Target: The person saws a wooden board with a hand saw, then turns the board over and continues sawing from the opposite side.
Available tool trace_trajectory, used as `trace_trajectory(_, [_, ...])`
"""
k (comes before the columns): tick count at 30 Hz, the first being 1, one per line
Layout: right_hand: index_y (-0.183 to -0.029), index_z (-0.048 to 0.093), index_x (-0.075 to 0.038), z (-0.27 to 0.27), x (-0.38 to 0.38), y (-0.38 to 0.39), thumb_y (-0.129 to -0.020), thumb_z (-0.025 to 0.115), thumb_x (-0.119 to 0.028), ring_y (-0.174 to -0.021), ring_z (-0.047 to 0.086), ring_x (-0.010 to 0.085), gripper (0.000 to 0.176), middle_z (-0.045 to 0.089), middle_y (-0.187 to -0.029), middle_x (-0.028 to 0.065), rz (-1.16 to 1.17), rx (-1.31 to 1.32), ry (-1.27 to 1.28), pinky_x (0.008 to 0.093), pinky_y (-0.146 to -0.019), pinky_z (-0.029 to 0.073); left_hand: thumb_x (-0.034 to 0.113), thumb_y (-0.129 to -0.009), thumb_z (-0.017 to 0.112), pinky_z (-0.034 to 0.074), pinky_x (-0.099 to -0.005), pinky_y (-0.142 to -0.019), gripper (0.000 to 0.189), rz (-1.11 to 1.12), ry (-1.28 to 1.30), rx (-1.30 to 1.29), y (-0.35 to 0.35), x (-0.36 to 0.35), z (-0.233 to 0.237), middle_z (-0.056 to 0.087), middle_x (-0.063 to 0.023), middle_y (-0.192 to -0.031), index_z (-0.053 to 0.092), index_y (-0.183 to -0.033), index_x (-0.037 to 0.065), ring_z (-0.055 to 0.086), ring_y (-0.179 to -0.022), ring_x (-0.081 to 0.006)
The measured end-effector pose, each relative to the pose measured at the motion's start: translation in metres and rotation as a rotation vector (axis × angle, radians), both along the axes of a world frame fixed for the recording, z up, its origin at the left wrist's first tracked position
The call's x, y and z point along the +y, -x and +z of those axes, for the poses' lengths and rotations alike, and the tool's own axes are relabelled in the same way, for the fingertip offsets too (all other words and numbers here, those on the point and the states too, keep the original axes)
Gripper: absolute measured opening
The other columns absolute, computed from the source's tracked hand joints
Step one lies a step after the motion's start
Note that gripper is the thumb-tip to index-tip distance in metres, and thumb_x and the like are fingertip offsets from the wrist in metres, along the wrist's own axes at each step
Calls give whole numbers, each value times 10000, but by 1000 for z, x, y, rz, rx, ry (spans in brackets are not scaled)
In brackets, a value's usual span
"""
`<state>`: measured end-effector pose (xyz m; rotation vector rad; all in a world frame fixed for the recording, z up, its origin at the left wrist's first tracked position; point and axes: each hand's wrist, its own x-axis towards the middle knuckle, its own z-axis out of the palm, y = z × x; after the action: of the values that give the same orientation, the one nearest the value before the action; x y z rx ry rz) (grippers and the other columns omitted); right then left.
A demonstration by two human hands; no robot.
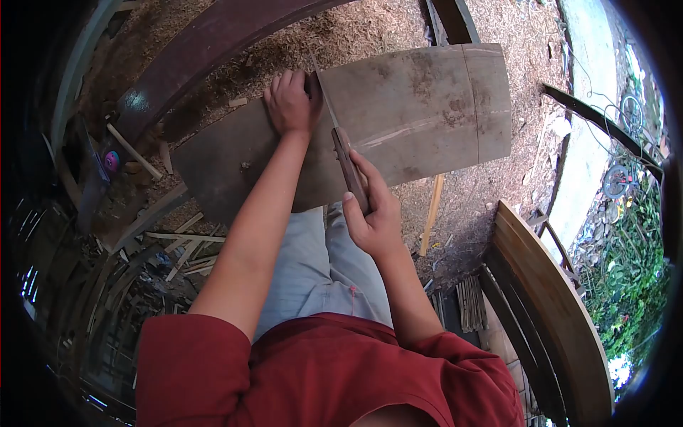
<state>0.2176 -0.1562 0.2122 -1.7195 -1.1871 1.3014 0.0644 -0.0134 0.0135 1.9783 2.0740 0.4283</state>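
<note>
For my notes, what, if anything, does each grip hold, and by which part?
The right grip holds a thin metal handsaw by its long brown wooden handle. The left grip lies on a flat grey-brown wooden board; any hold there is unclear.

The one view comes from a camera worn on the person's head, facing forward and steeply down. Its lens is very wide: straight edges bow, and a dark rounded border closes in at the sides. Nearest, along the bottom, is the wearer's own red shirt [327,370], with the pale blue jeans [295,249] just beyond. The left hand [292,103] and right hand [371,213] come at close range, above the middle, over a wooden board [405,114] seen from above. Farthest off, at the right edge, is a bicycle [617,182]. The far left is dim, so depth there is hard to judge.
</note>
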Motion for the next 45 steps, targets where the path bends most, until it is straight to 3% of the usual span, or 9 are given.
trace_trajectory(7, [-1618, 542, -9, -12, -7, -3, -957, 695, -73, -978, 833, 395, 681, 796, -1195, 280, 3, -31, -135, 396, -871, 631, 282, -1022, 668, 469, -482, -1001, 163, -1, -5, 36, -1, 1, 0, 709, -59, -1040, 719, -967, 137, 667, -1081, -316])
trace_trajectory(20, [-1611, 551, -17, -5, 3, -2, -951, 694, -85, -980, 831, 400, 679, 795, -1173, 281, -3, -40, -75, 417, -857, 635, 314, -1023, 668, 470, -479, -1004, 184, 15, 12, 48, -2, -3, -1, 720, -50, -1066, 755, -1040, 153, 668, -1086, -311])
trace_trajectory(22, [-1610, 551, -18, 2, 18, 1, -949, 693, -83, -1046, 830, 409, 680, 786, -1226, 299, 9, 16, 226, 417, -886, 638, 323, -1022, 666, 470, -482, -1011, 195, 18, 40, 28, -1, -1, -1, 720, -52, -1067, 751, -1037, 148, 667, -1091, -314])
trace_trajectory(29, [-1608, 550, -27, -7, -11, -2, -956, 704, -99, -925, 826, 408, 674, 792, -1103, 291, -40, 31, 6, 438, -814, 630, 318, -1020, 668, 470, -481, -1027, 199, 5, 27, 26, -1, -1, 3, 719, -72, -1076, 737, -1041, 133, 670, -1104, -321])
trace_trajectory(32, [-1611, 545, -24, -12, 16, 3, -969, 697, -109, -966, 828, 415, 665, 793, -1160, 293, -18, -58, -134, 428, -840, 634, 314, -1036, 656, 472, -481, -1026, 204, 6, 17, 35, -2, -1, 4, 720, -75, -1074, 734, -1039, 125, 671, -1097, -324])
trace_trajectory(34, [-1610, 544, -21, 0, 36, 3, -981, 684, -110, -1098, 818, 436, 651, 778, -1289, 299, 0, 51, 256, 409, -922, 637, 310, -1071, 619, 472, -486, -1018, 226, 12, 19, 19, -2, 1, 3, 720, -76, -1070, 732, -1022, 121, 669, -1084, -327])
trace_trajectory(40, [-1604, 559, -41, 8, -15, -13, -981, 685, -110, -1066, 818, 444, 640, 780, -1270, 297, -10, 8, -45, 431, -913, 636, 320, -1124, 550, 468, -500, -1009, 298, 21, -27, 19, -4, 1, -3, 711, -82, -1057, 732, -1000, 119, 662, -1074, -329])
trace_trajectory(44, [-1602, 564, -39, -14, 24, 0, -980, 683, -103, -1129, 810, 443, 636, 771, -1300, 304, -26, 4, -77, 432, -960, 626, 321, -1130, 537, 467, -502, -1009, 316, 29, -28, 13, -4, -3, -3, 705, -86, -1047, 727, -984, 114, 659, -1077, -334])
trace_trajectory(45, [-1601, 565, -36, -16, 44, 5, -984, 680, -99, -1181, 795, 441, 631, 766, -1319, 307, -25, 63, 117, 428, -997, 613, 318, -1132, 530, 466, -505, -1011, 322, 32, -11, 12, -4, -2, -2, 704, -89, -1050, 726, -983, 110, 657, -1083, -336])
